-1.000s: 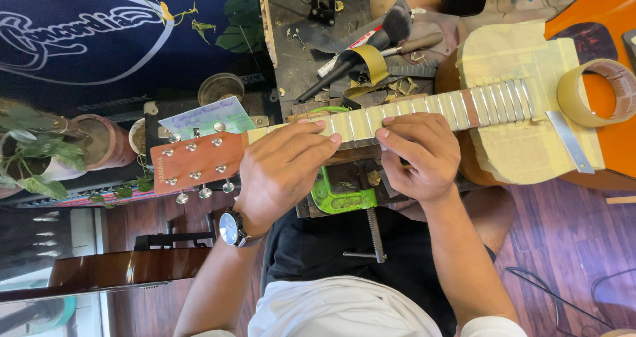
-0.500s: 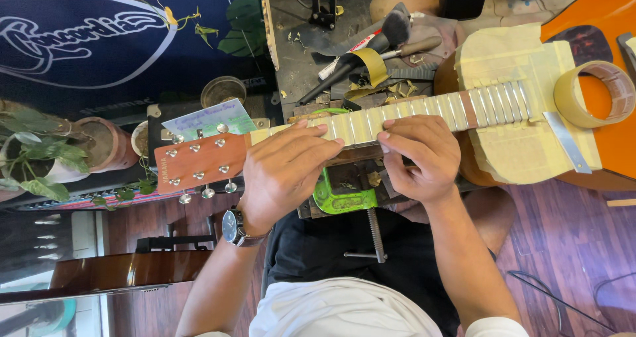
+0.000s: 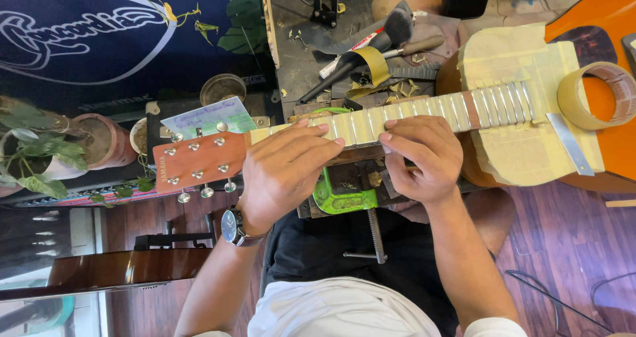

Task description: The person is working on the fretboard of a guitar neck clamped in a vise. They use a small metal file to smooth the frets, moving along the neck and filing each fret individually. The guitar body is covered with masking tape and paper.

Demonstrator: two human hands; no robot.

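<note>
Guitar point(image 3: 523, 122), one, lying flat across the workbench point(image 3: 298, 52); orange body at 2 o'clock, masked with tan tape, neck point(image 3: 424, 112) running toward 9 o'clock to the reddish headstock point(image 3: 199, 159). Six tuning pegs show on the headstock face, three per row. Hands, two, both resting on the taped neck at centre. Left hand point(image 3: 285, 171): fingers stretched nearly flat, palm down, pressing the neck just beside the headstock; nothing is gripped. Right hand point(image 3: 421, 157): fingers curled, tips pinched onto the tape at the neck's near edge; what they pinch, if anything, cannot be told. Tape roll point(image 3: 589, 95), one, lying on the body at 3 o'clock. Clamp point(image 3: 341, 198), one, green, beneath the neck between the two hands. Brush point(image 3: 371, 42), one, on the bench at 12 o'clock. Wristwatch point(image 3: 232, 226), one, on the left wrist.
</note>
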